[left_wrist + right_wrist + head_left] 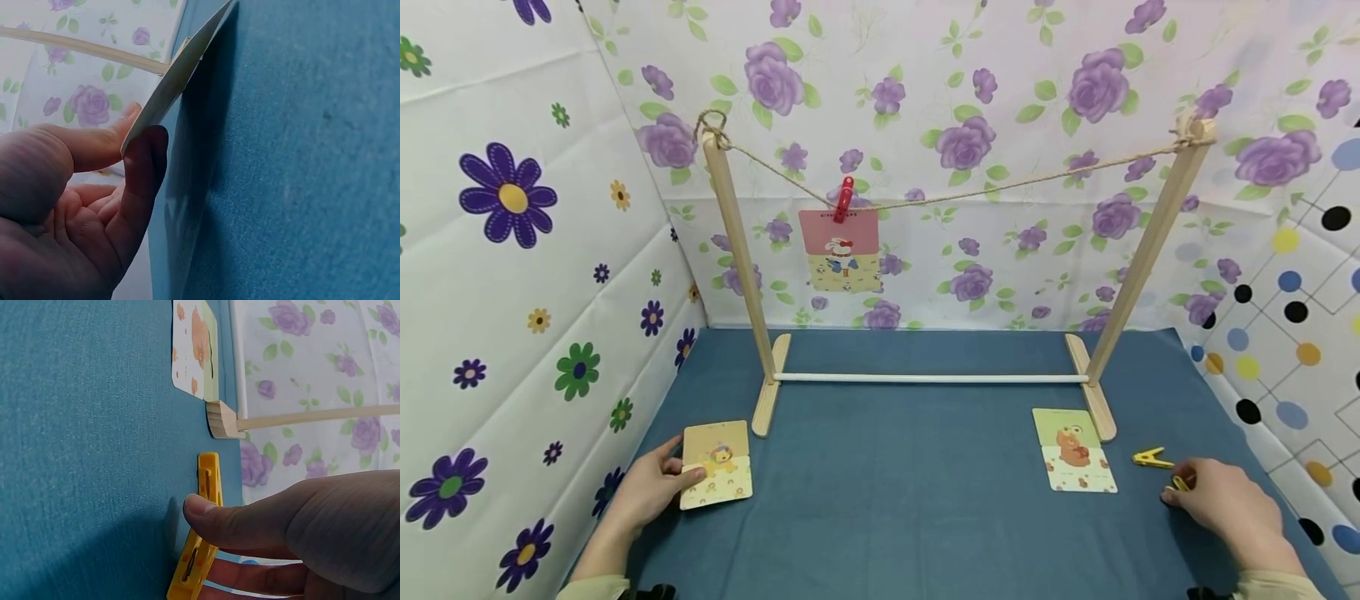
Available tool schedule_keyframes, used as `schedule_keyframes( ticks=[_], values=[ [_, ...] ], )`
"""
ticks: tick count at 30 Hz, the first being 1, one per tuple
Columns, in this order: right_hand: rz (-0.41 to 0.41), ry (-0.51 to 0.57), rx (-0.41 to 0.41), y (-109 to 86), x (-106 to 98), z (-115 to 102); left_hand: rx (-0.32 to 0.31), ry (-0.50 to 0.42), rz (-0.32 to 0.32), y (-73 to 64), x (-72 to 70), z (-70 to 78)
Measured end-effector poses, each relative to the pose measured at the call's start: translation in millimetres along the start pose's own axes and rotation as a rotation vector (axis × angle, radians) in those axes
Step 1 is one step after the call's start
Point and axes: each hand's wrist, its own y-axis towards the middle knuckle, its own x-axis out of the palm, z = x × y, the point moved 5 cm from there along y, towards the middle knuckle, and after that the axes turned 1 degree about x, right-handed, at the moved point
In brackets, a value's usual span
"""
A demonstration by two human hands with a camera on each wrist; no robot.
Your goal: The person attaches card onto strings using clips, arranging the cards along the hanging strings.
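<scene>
At the left of the head view, my left hand (651,483) pinches a yellow card with a lion picture (718,462) by its left edge, thumb on top. In the left wrist view the card (172,84) tilts up off the cloth and casts a shadow. On the right, my right hand (1228,504) pinches a yellow clothespin (190,569) between thumb and fingers, close to the cloth. A second yellow clothespin (1152,457) lies just beyond those fingertips. Left of it, a green-and-white card with a bear picture (1075,452) lies flat.
A wooden stand (737,250) holds a sagging string (1000,190) between two posts, with a white rod (925,378) across its base. A red clothespin (844,200) fastens a pink-and-yellow rabbit card (842,258) to the string. Blue cloth (895,492) covers the table; patterned sheets surround it.
</scene>
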Motion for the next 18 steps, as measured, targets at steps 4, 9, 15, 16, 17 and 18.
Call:
schedule_keyframes(
  ticks=[4, 9, 15, 16, 17, 18],
  values=[
    [0.003, 0.015, -0.003, -2.2, -3, 0, -0.010, 0.023, 0.013, -1.1, -3.2, -2.2],
    [0.018, 0.031, -0.011, -3.8, -8, 1, -0.022, 0.020, 0.007, -1.3, -6.1, -1.8],
    [0.031, 0.027, -0.012, -3.0, -12, -1, -0.048, -0.097, -0.011, -2.8, -5.0, -2.9],
    [0.033, 0.028, -0.013, -2.9, -13, -1, -0.052, -0.117, -0.010, -3.3, -4.8, -2.8],
    [0.034, 0.029, -0.015, -2.8, -13, -2, -0.055, -0.130, -0.008, -3.8, -4.8, -2.5],
    [0.036, 0.031, -0.019, -3.0, -13, -2, -0.058, -0.141, -0.008, -4.5, -4.7, -2.2]
  ],
)
